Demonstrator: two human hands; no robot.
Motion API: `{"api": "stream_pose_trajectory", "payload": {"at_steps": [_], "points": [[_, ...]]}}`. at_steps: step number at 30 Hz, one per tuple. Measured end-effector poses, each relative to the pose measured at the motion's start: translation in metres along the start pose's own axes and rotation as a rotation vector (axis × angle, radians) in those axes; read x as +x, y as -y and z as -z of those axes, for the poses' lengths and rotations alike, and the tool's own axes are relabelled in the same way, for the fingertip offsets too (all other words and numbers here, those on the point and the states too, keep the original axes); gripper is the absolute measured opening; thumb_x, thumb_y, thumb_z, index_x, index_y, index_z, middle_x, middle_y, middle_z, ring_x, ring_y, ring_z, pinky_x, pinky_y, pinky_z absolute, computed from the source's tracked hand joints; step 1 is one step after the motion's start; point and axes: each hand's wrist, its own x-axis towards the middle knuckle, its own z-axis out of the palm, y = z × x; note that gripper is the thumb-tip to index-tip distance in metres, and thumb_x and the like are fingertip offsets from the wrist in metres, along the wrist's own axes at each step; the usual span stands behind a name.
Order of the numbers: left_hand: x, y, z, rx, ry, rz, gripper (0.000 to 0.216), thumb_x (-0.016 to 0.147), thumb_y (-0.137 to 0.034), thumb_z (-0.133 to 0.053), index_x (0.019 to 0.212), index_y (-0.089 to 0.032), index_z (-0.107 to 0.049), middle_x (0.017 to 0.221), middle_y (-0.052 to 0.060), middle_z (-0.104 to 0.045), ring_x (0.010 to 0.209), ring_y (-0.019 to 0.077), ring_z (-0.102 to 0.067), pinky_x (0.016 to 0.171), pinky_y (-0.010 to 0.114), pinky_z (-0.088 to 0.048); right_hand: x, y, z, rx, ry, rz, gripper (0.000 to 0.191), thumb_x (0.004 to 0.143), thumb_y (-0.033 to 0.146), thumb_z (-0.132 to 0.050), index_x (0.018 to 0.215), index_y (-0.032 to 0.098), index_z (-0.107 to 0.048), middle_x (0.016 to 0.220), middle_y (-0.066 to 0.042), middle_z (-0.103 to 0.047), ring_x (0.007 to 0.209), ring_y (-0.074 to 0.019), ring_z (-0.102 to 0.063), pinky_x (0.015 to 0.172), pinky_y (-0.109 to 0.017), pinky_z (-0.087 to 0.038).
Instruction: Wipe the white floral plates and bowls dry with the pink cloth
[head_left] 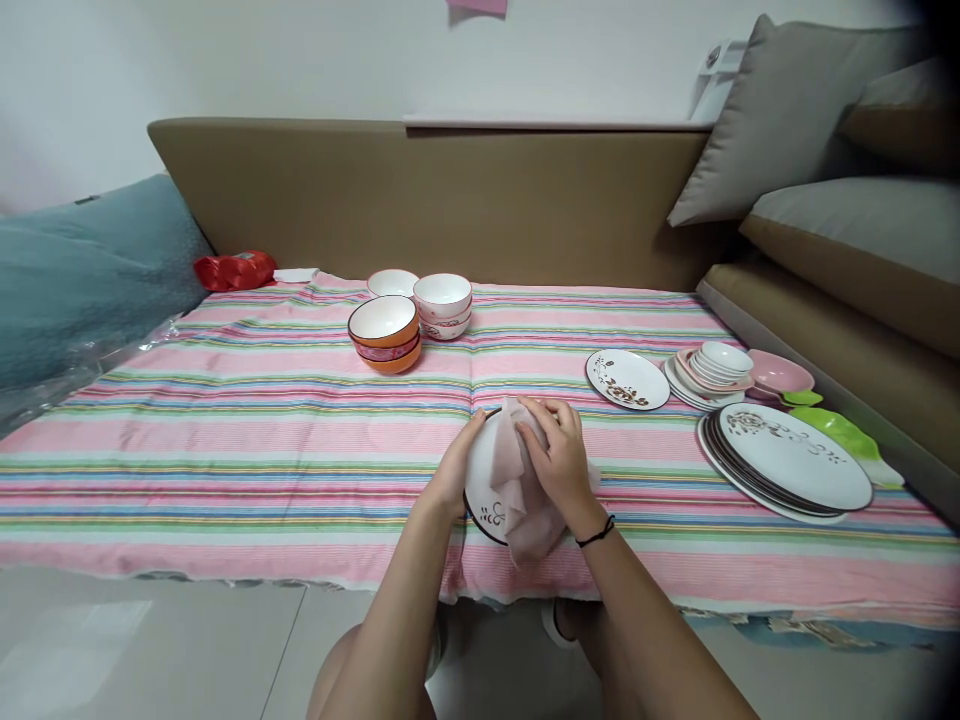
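Head view: wiping looks under way at lower centre of the frame. A white ceramic plate with a dark rim and floral print (482,470) sits there near the front edge of a pink multicoloured striped fabric cover (225,430). Left hand (450,472) has its fingers clamped on the plate's left rim; right hand (556,455) has fingers bent and gripping a thin pale pink cloth (525,510) draped over the plate's right part. So this plate seems mid-wipe, not finished.

Right of centre, a white plate with brown flowers (628,378) lies alone; far right, a stack of white oval dark-rimmed plates (802,455). Upper centre-left, stacked orange-sided bowls (384,335) and white red-rimmed bowls (442,292). Cannot tell which of these are wiped or left; no residue visible at this size.
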Motion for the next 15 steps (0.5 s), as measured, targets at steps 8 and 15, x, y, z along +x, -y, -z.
{"api": "stream_pose_trajectory", "payload": {"at_steps": [8,15], "points": [[-0.002,0.002,0.008,0.222,0.152,0.01,0.031,0.083,-0.038,-0.069,0.107,-0.018,-0.068,0.098,0.005,-0.073,0.093,0.0209,-0.065,0.083,0.029,-0.048,-0.003,0.013,-0.007,0.027,0.191,0.044,0.026,0.084,0.026,-0.051,0.108,0.02,-0.059,0.102,-0.008,-0.063,0.098,-0.025,-0.055,0.084,-0.037,-0.043],[-0.006,0.003,0.002,0.233,0.066,0.141,0.039,0.086,-0.048,-0.062,0.103,-0.014,-0.07,0.088,0.01,-0.074,0.077,0.0239,-0.068,0.071,0.032,-0.051,0.0,0.001,-0.013,0.053,0.075,-0.249,0.028,0.084,0.024,-0.038,0.057,0.024,-0.03,0.052,0.003,-0.038,0.051,-0.0145,-0.033,0.052,-0.03,-0.023]]}}
